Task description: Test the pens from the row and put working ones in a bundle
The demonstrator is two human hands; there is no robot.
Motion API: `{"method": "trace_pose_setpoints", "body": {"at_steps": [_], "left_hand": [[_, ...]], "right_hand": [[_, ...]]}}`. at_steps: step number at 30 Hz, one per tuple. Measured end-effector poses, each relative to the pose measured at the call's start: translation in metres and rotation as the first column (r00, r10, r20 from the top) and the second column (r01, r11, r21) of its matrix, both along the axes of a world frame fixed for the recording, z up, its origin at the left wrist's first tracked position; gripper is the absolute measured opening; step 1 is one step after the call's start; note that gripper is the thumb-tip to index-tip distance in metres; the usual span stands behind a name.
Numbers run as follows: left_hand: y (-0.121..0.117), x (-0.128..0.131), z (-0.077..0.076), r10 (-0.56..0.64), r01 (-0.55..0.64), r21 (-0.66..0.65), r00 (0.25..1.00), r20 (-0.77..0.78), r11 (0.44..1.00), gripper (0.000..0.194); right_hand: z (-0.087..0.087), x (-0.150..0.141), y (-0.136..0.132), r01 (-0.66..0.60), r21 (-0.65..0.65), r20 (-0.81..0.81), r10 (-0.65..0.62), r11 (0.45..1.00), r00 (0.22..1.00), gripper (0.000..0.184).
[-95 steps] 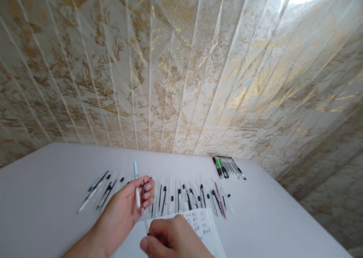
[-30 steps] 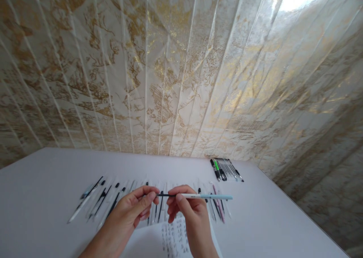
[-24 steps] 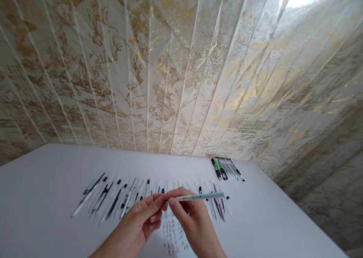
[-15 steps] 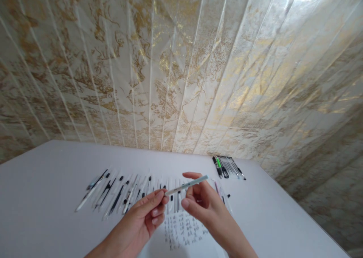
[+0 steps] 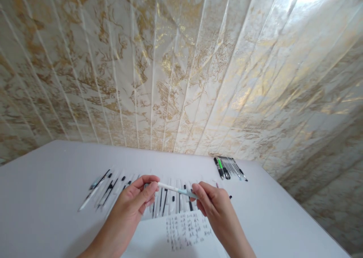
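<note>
A slim white and pale-blue pen (image 5: pixel 173 188) is stretched almost level between my two hands, above the table. My left hand (image 5: pixel 131 206) is closed, with thumb and fingers pinching the white end. At the pale-blue end my right hand (image 5: pixel 213 204) is also closed, gripping it between thumb and curled fingers. Both tips of the pen are partly covered by fingers. Beneath the hands lies a white sheet of paper (image 5: pixel 185 231) with columns of handwritten dark characters.
Behind the hands, a row of pens and clear pen parts (image 5: pixel 107 192) runs across the pale table (image 5: pixel 283 212). A flat set of dark pens (image 5: pixel 231 168), one with bright green, lies at the back right. A gold-patterned covering (image 5: pixel 181 80) rises behind the table.
My right hand has closed on the pale-blue end of the pen, where it was beside it with fingers apart. The pen has turned from tilting up rightward to sloping slightly down rightward.
</note>
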State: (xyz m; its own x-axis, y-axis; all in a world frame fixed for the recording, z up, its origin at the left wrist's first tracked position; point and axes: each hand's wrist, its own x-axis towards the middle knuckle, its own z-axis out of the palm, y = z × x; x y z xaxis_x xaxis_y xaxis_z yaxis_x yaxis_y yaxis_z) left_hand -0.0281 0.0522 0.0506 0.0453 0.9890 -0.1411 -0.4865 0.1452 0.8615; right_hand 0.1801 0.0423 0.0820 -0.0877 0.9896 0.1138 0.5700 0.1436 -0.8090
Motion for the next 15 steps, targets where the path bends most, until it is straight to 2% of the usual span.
{"method": "trace_pose_setpoints", "body": {"at_steps": [4, 6, 11, 15], "left_hand": [[0.0018, -0.0027, 0.0028, 0.061, -0.061, 0.010, 0.998, -0.010, 0.998, 0.027], [0.0023, -0.0039, 0.0040, 0.076, -0.076, 0.002, 0.997, -0.004, 0.997, 0.030], [0.0014, -0.0040, 0.0085, 0.083, -0.083, 0.011, 0.997, 0.004, 0.996, 0.033], [0.0017, -0.0037, 0.0093, 0.097, -0.097, 0.026, 0.995, 0.007, 0.995, 0.033]], "right_hand": [[0.0004, -0.0008, 0.0028, -0.058, 0.063, -0.126, 0.066, 0.996, 0.990, 0.028], [-0.0012, -0.0007, 0.0036, -0.041, 0.064, -0.154, 0.051, 0.997, 0.987, 0.028], [-0.0061, -0.0015, 0.0041, -0.045, -0.064, -0.142, 0.036, 0.997, 0.989, 0.051], [-0.0047, -0.0030, 0.0051, -0.054, 0.053, -0.180, 0.063, 0.997, 0.982, 0.031]]}}
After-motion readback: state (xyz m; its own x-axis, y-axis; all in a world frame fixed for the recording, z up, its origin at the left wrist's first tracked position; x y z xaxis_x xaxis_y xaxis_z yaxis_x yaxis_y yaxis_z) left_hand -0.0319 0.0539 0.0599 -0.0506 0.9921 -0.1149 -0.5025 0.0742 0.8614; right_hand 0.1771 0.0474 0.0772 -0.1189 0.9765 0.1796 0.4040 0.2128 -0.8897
